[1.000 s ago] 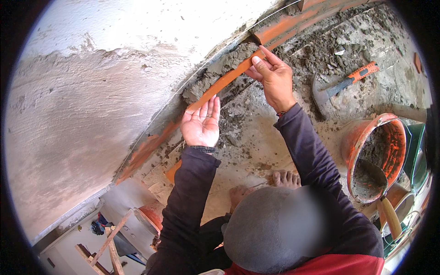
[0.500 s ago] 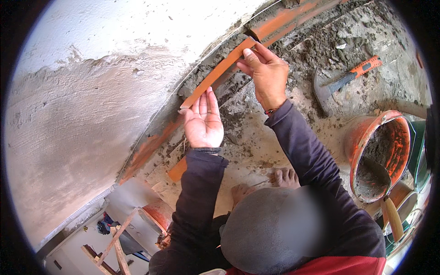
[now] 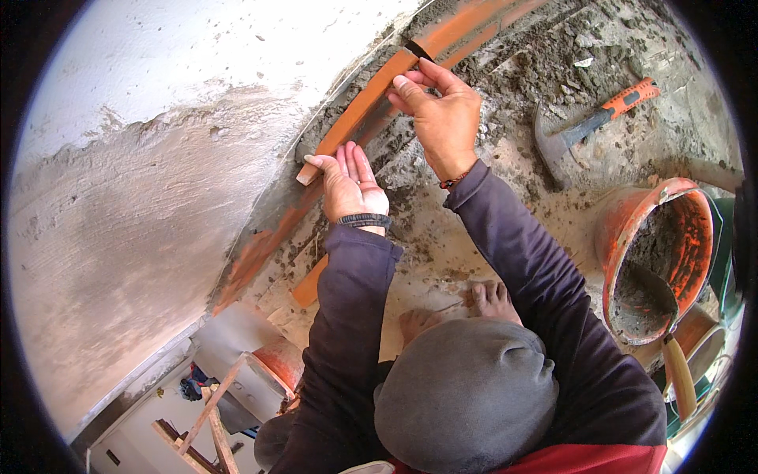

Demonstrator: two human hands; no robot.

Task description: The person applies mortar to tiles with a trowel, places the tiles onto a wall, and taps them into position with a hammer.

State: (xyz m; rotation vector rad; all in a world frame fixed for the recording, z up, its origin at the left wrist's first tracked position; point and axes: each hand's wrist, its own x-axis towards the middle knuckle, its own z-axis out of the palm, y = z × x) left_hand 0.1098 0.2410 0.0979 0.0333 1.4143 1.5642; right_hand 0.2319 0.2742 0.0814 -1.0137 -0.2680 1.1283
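The orange brick (image 3: pixel 357 112), likely stiff but brittle, is running along the mortar (image 3: pixel 341 100) by the wall (image 3: pixel 181 166), its ends, probably the safest holds, being held in the right hand's (image 3: pixel 447 118) narrow pinching grip and the left hand's (image 3: pixel 352 189) looser one.

A: How many hands do you have in view?
B: You have two: one left hand (image 3: pixel 351 191) and one right hand (image 3: pixel 448 126).
A: And how many loose orange blocks can you count?
B: You have two, one held block (image 3: pixel 359 112) and one floor block (image 3: pixel 309 283). You can't number the laid course (image 3: pixel 462 30); mortar blurs its joints.
A: Your tools?
B: Two again: one hammer (image 3: pixel 588 128) and one trowel (image 3: pixel 679 374).
A: Your buckets?
B: You can be sure of two, one orange bucket (image 3: pixel 613 272) and one reddish bucket (image 3: pixel 283 362).
A: Feet and caps?
B: You'll find two bare feet (image 3: pixel 496 299) and one grey cap (image 3: pixel 462 395).
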